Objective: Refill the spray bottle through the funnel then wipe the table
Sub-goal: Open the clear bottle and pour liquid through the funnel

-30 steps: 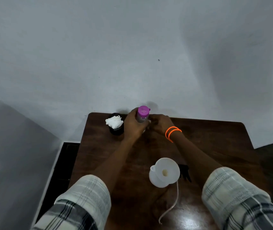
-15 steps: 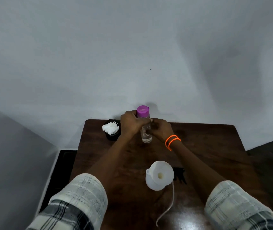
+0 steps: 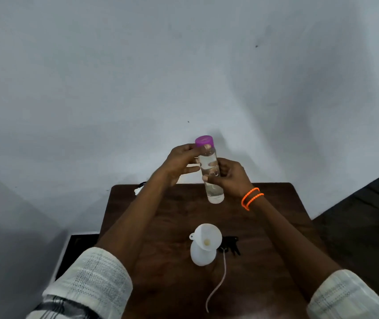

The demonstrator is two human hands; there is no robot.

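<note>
At the far left of the dark wooden table (image 3: 151, 226), near its back corner, a bit of a white wad in a dark holder (image 3: 137, 189) peeks out from behind the left forearm; most of it is hidden. The left hand (image 3: 179, 163) is raised above the table's far edge, its fingers loosely curled around the upper part of a clear bottle (image 3: 210, 173), with the thumb tip resting just under the purple cap (image 3: 204, 141). The bottle is held upright, tilted slightly, clear of the table, and holds clear liquid. The right hand (image 3: 230, 178) grips the bottle's middle from the other side, fingers wrapped around it and thumb across the front; two orange bands (image 3: 251, 198) circle that wrist. Nearer the person, about the middle of the table, stands the white spray bottle (image 3: 201, 255) with a white funnel (image 3: 208, 236) seated in its neck. Just to its right lies the black spray head (image 3: 230, 245), touching or almost touching the bottle, its thin pale tube (image 3: 220, 282) trailing toward the near edge. Both forearms come out of pale checked sleeves (image 3: 96, 279).
</note>
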